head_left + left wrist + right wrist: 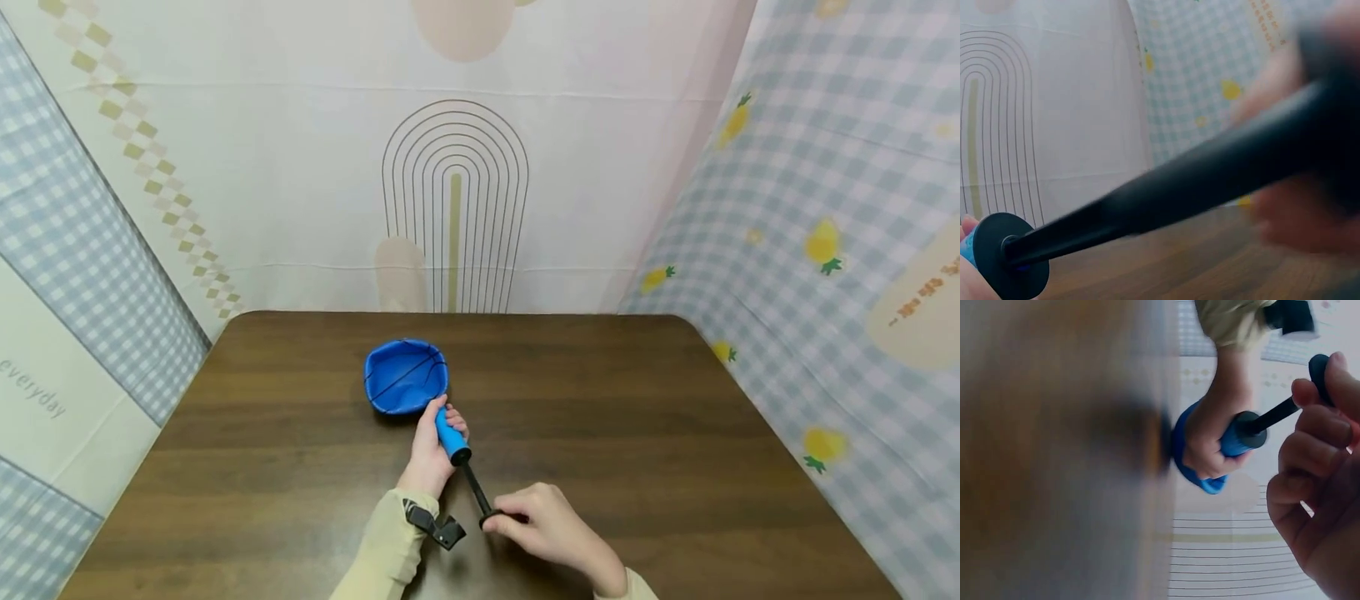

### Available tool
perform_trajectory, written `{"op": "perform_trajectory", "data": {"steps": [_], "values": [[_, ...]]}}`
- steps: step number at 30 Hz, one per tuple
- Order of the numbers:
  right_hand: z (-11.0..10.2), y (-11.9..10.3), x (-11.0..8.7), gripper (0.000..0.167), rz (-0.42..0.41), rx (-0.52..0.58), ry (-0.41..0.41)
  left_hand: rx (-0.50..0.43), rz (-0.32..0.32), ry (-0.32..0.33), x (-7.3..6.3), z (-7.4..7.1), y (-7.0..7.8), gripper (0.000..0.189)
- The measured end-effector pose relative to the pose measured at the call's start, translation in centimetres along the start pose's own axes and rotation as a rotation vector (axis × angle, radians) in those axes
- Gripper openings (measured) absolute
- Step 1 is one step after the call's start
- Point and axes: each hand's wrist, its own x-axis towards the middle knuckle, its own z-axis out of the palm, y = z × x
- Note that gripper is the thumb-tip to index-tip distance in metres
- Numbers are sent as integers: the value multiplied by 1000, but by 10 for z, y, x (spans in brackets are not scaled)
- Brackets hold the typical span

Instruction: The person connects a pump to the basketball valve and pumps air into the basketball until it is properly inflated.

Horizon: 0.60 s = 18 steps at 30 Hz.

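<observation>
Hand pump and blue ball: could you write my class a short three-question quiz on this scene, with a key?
1. True or false: the left hand grips the blue pump barrel.
2. Choose one. The right hand holds: A, a sleeve; B, the black handle; C, the table edge.
3. Fill in, using "rounded out" or "caved in": in the head view, the blue ball looks ____.

Key: 1. True. 2. B. 3. Caved in.
</observation>
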Motion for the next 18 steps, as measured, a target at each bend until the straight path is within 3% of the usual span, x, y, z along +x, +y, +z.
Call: {"op": "perform_trajectory", "data": {"steps": [6,10,14,18], "values": [[4,23,29,35,111,-142,-13,-7,32,-7,2,-2,-2,18],[9,29,44,38,164,-142,-5,-12,34,-21,2,0,0,18],[14,26,49,36,178,-100,-6,21,2,-33,3,1,5,17],[18,21,49,37,150,-136,-8,60,-42,-45,2,-1,10,18]]}}
